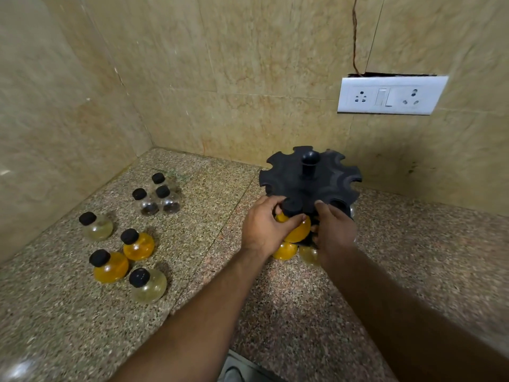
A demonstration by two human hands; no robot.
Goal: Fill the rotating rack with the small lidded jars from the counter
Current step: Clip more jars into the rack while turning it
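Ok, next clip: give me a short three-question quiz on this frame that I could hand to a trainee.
1. How many lidded jars stand on the counter left of the rack?
2. True or false: every slot in the rack's top disc holds a jar.
3. The gripped jar in the left hand holds something: A) orange, B) dark, C) colourless.
Key: 1) seven. 2) false, several slots are empty. 3) A.

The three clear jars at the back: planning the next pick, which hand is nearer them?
Left. The left hand grips the orange jar at the rack, right of the clear jars; the right hand is farther right, past it.
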